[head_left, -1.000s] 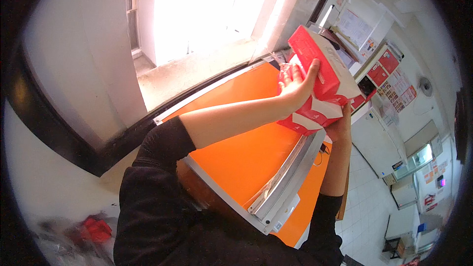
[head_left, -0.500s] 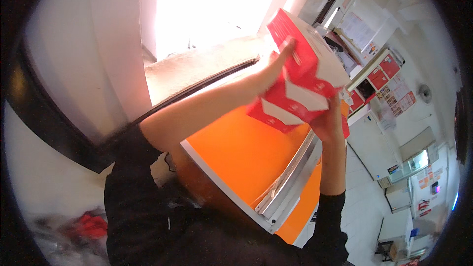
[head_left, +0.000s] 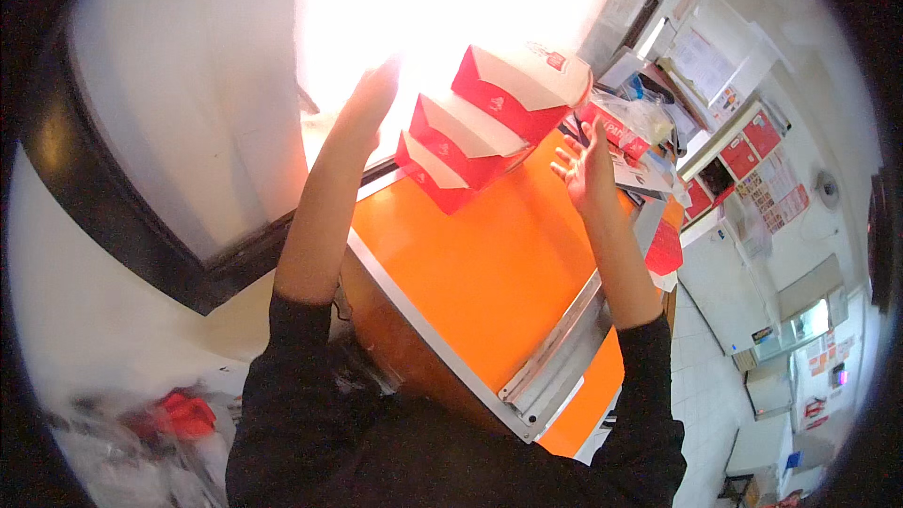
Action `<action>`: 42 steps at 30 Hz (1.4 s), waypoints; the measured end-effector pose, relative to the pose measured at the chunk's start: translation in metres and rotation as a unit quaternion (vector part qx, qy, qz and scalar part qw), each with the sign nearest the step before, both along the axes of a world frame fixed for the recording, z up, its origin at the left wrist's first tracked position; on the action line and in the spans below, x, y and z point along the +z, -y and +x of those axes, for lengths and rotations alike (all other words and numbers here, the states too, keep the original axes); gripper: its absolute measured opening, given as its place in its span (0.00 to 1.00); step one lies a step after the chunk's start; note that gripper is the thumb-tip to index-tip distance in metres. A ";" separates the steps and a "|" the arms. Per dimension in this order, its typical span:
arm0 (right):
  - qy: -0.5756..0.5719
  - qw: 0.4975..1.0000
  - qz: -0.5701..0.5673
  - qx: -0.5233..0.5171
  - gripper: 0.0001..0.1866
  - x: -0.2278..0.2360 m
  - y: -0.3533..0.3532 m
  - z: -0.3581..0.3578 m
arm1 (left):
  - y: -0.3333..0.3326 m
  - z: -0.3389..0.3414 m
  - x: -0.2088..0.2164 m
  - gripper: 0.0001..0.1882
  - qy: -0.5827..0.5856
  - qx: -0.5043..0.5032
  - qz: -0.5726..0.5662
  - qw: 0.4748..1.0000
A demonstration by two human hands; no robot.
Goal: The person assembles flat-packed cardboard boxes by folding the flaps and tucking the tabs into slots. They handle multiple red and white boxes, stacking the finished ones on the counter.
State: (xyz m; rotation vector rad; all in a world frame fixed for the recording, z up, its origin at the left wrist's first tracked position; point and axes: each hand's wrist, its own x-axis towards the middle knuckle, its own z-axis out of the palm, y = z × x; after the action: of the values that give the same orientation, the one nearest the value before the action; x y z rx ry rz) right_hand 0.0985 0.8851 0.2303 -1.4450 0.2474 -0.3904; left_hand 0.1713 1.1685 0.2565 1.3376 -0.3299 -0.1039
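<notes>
Tabletop (head_left: 451, 292), orange and metal-edged, slanting across the middle. Beyond, a window (head_left: 423, 0) washed white by glare. At the tabletop's far side, by the window, a stepped group of three red-and-white boxes (head_left: 475, 127). Nearer, along the right part of the orange, a long metal strip (head_left: 562, 348). Just beside the boxes' left end, the left hand (head_left: 374, 99), fingertips lost in brightness: cannot tell its grip. Near their right end, the right hand (head_left: 588, 174), fingers spread wide, gripping nothing.
</notes>
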 end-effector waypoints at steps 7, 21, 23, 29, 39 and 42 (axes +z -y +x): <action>-0.019 0.995 -0.005 0.102 0.47 -0.001 -0.012 0.039 | 0.010 -0.098 -0.057 0.52 0.026 -0.045 0.070 0.996; 0.012 0.984 -0.060 0.168 0.42 0.010 -0.073 0.002 | 0.031 0.080 -0.009 0.42 -0.057 -0.024 -0.082 0.995; 0.002 0.982 -0.105 0.159 0.41 -0.003 -0.055 0.011 | 0.049 0.085 -0.011 0.49 -0.081 0.059 -0.082 0.992; 0.048 0.994 0.000 -0.102 0.38 -0.013 -0.024 0.037 | 0.048 0.087 -0.028 0.56 0.056 0.106 -0.110 0.987; 0.241 0.904 -0.340 -0.099 0.25 0.000 -0.045 0.036 | 0.074 0.090 -0.010 0.50 0.165 0.219 0.034 0.961; 0.225 0.907 -0.343 -0.091 0.24 0.000 -0.042 0.036 | 0.076 0.108 0.001 0.50 0.125 0.245 0.054 0.960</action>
State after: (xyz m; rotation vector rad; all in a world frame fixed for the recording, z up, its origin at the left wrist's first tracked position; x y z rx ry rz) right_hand 0.1341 0.9273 0.2304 -1.9684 -0.1561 -1.0225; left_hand 0.2791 1.0920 0.2576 1.5089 -0.1966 0.4719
